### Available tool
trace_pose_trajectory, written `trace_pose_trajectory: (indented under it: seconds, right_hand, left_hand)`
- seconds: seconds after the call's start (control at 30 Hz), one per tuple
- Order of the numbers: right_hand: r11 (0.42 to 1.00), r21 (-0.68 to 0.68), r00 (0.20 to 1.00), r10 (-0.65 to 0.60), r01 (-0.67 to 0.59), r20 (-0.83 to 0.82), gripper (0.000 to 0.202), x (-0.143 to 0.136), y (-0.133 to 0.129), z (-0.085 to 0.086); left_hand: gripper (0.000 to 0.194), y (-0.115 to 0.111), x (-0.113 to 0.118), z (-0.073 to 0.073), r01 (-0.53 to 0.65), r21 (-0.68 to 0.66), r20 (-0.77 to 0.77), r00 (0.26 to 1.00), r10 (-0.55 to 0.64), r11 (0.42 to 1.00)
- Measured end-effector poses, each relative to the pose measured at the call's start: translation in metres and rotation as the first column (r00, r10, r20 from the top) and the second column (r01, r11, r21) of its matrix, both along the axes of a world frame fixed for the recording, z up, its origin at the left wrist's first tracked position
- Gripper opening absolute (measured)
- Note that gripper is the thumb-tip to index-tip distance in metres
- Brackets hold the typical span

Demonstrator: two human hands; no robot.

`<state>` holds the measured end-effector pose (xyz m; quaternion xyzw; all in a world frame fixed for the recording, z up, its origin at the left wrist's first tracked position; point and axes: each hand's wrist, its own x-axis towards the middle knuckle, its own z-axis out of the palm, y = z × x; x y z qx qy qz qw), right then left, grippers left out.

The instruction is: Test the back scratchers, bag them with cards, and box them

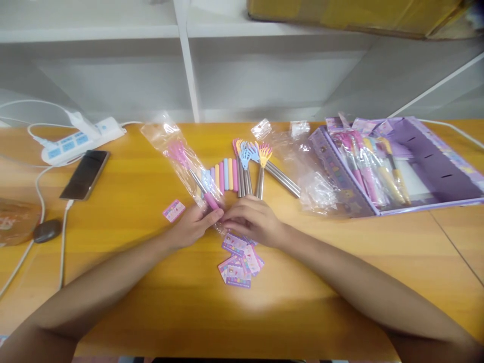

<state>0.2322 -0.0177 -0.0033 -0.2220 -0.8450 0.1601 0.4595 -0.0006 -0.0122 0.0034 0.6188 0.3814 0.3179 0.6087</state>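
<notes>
The left hand [194, 222] has its grip clamped on the pink handle of a scratcher [210, 200], which lies slantwise inside a clear bag [161, 132], claw end pointing away from the person. The right hand [257, 222] is just beside it, fingers curled at the bag's near end; whether its grip pinches the plastic, I cannot tell. Both are over the middle of the worktop [151, 312]. Just beyond the hands is a row of coloured handles [226, 174], and to their right are metal rods [260, 181] with pink, blue and yellow claw heads. Printed cards [238, 275] overlap in a pile nearer the person; a single card [174, 210] lies left of the left hand. Crumpled clear wrappers [319, 191] lie between the rods and a purple box [336, 166] holding bagged scratchers [387, 176]. Far left are a phone [85, 174] and a power strip [62, 148].
</notes>
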Motion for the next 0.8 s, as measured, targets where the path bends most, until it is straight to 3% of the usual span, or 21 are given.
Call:
trace_pose_trajectory:
  seconds: [0.2,0.3,0.53,0.7,0.8]
  right_hand:
    - [0.999,-0.024,0.998,-0.023,0.022,-0.051,0.016,0.000,0.001,0.000]
    - [0.999,-0.044,0.999,-0.020,0.018,-0.050,0.014,0.000,0.001,-0.001]
    - [0.997,-0.079,0.998,-0.027,0.022,-0.061,0.017,0.001,0.001,0.000]
    - [0.968,-0.249,0.996,-0.028,0.006,-0.086,0.040,0.006,0.002,-0.003]
    - [0.939,-0.343,0.999,0.006,-0.020,-0.042,0.031,0.008,0.003,-0.004]
  left_hand:
    - [0.031,-0.001,0.001,-0.005,0.110,0.004,-0.013,0.994,-0.110,0.994]
    - [0.027,-0.002,0.002,-0.008,0.102,0.038,-0.040,0.994,-0.101,0.994]
    - [0.027,-0.003,0.006,-0.008,0.035,-0.028,0.010,0.999,-0.034,0.999]
    - [0.025,-0.004,0.008,-0.001,0.071,-0.075,0.067,0.996,-0.066,0.995]
    - [0.022,-0.004,0.007,0.001,0.069,-0.065,0.073,0.995,-0.064,0.996]
